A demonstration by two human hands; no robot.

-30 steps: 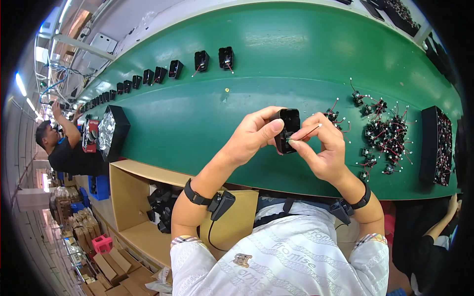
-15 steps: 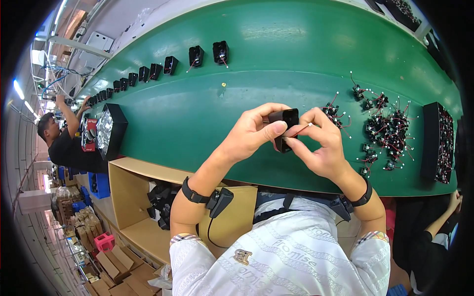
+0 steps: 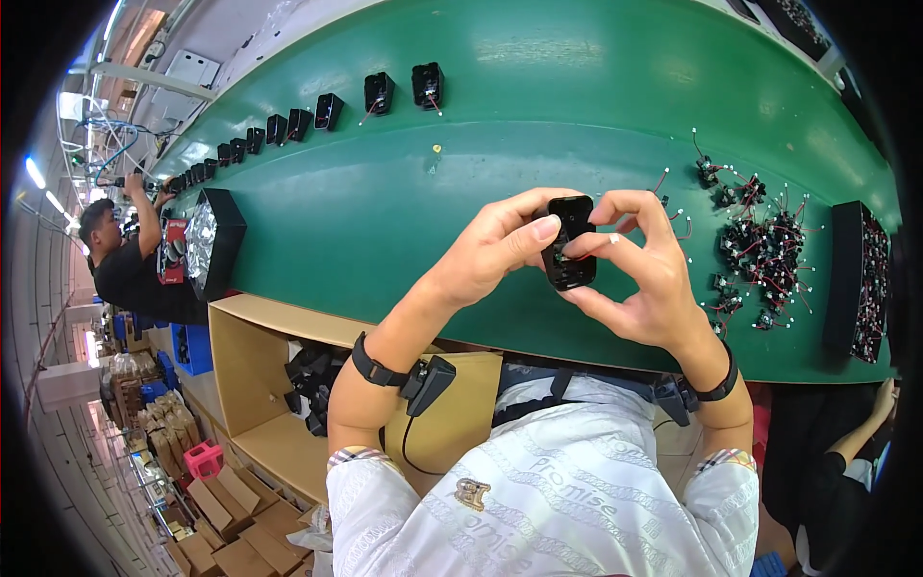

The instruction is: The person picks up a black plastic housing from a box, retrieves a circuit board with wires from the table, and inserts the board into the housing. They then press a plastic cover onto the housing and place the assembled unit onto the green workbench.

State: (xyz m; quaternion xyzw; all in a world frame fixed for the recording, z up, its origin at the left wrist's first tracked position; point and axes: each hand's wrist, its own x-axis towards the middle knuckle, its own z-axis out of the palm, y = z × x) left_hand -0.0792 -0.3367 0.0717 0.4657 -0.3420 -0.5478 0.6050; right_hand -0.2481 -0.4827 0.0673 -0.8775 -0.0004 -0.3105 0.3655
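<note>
My left hand (image 3: 492,245) grips a black plastic housing (image 3: 574,213) from its left side, thumb across the near face. The housing stands on end above the green bench, its hollow side toward me. Inside its middle is a small part, mostly hidden by fingers, with a red wire (image 3: 598,253) and white plug trailing right. My right hand (image 3: 646,274) closes on the housing from the right: the index fingertip presses inside at the wired part, and the thumb is at the lower end. A pile of small black wired parts (image 3: 764,250) lies to the right.
Several black housings (image 3: 379,93) stand in a curved row along the far left of the green bench (image 3: 336,212). A black tray of small parts (image 3: 842,279) is at the right end. A cardboard box (image 3: 252,433) stands below the bench edge. Another person (image 3: 130,255) works at far left.
The housing has turned so its hollow side faces me. My right hand has moved from pinching beside the wire to pressing a finger inside the housing.
</note>
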